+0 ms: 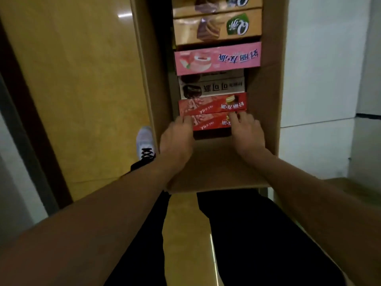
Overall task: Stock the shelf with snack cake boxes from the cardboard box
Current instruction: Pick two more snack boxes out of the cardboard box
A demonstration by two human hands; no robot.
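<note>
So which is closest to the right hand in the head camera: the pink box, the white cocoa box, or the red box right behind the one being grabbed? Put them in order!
From the right hand:
1. Second red box, just beyond the fingertips.
2. White cocoa box, next one back in the row.
3. Pink box, farther back still, wider than the others.

snack cake boxes [214, 79] lined up front to back inside the cardboard box [156, 79], box sitting on the floor [82, 89], left hand [177, 137] and right hand [245, 129] on either end of the nearest one

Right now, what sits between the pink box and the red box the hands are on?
In the head view: two white cocoa-pie boxes and another red box lie between the pink box and the nearest red box.
</note>
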